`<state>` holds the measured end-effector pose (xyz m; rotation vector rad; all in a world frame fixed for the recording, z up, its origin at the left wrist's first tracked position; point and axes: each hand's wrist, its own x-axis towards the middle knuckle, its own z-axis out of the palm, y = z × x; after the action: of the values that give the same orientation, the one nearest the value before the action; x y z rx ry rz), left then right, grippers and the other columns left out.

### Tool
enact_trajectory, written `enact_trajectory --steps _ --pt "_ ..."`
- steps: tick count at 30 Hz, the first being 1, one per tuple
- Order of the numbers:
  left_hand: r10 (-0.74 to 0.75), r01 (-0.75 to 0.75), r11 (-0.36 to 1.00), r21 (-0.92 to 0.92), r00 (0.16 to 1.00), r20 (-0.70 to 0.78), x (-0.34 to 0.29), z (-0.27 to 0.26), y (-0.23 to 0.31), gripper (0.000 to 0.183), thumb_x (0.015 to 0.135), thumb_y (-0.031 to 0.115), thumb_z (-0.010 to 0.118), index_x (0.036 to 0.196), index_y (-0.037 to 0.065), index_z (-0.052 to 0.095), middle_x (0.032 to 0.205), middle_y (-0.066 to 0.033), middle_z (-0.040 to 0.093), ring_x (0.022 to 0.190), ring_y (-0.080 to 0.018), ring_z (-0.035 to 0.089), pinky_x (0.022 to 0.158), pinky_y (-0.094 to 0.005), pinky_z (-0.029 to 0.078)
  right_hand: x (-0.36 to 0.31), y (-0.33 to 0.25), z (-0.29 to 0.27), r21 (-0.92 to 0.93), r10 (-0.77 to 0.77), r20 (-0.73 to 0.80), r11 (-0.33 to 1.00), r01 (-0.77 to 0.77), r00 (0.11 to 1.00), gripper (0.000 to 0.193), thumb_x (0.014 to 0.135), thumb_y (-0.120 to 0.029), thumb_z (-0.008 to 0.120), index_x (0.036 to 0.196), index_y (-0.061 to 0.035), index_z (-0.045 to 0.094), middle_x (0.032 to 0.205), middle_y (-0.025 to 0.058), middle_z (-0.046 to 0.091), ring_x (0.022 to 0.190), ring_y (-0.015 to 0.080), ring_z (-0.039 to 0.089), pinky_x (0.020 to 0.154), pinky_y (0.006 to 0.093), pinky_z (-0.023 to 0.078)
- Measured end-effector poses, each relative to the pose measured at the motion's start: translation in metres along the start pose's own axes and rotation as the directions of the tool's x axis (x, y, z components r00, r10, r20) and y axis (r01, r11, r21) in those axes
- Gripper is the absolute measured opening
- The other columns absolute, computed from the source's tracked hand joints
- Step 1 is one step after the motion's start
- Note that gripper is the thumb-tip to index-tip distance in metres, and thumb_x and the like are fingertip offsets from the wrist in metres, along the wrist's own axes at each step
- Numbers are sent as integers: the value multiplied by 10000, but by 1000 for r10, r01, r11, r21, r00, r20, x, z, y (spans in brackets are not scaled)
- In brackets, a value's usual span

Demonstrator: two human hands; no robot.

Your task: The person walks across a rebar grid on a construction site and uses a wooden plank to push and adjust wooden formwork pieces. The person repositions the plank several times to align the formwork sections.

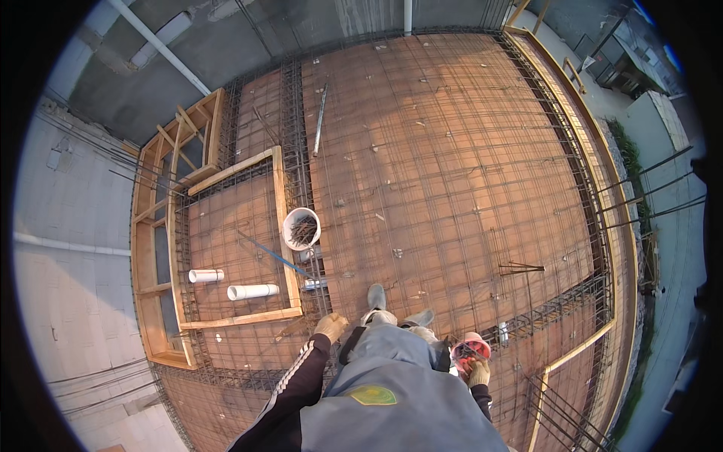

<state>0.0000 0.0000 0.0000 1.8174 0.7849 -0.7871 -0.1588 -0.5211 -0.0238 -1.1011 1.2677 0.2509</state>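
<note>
Head view. The person stands on a rebar mesh laid over a reddish formwork deck, both feet on the bars near the deck's near edge. The right hand, gloved, is closed around the rim of a small pink container that seems to hold dark metal pieces; its contents are too small to tell for sure. The container hangs just beside the person's right hip, above the mesh. Judged by its size and the one-handed hold, it is fairly light and stiff, and the rim is the natural place to grip; tilted, it could spill. The left hand, also gloved, is curled into a loose fist at the left hip; I cannot tell whether anything is inside it.

Around: a white bucket of dark bent pieces stands on the mesh ahead and to the left, beside a wooden frame boxing off a recess. Two white pipe stubs lie inside that recess. A blue rod crosses the frame's edge. The raised bars and beam cages make uneven footing between person and bucket.
</note>
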Motion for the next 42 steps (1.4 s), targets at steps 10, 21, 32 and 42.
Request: enact_trajectory --steps 10,21,32,42 --pt "3 -3 989 -147 1000 -5 9 -2 23 211 949 264 653 935 58 699 765 -33 664 652 -158 637 590 -326 497 -10 -11 29 23 -47 -32 999 47 998 202 979 -148 573 1170 -177 632 984 -19 667 737 155 656 546 326 513" --pt "10 -7 996 -83 999 34 28 -7 16 197 948 239 653 931 48 695 766 -33 657 649 -152 628 597 -322 506 -33 4 36 250 28 104 967 -53 994 204 975 -90 529 1131 -162 639 879 -19 637 642 122 583 498 288 456" --pt "-47 65 963 -263 996 75 39 -28 19 186 984 190 621 1004 24 704 850 -62 680 694 -166 647 639 -311 544 -50 -10 74 118 23 -66 993 -15 998 115 1000 -124 584 1095 -155 640 906 -15 654 651 112 584 523 299 475" --pt "-13 20 987 -162 999 46 48 -39 9 200 969 228 635 932 41 695 790 -49 656 666 -153 639 622 -307 520 -54 -12 88 78 19 -78 997 -13 997 154 994 -134 661 1147 -122 642 831 2 624 633 136 582 522 300 455"
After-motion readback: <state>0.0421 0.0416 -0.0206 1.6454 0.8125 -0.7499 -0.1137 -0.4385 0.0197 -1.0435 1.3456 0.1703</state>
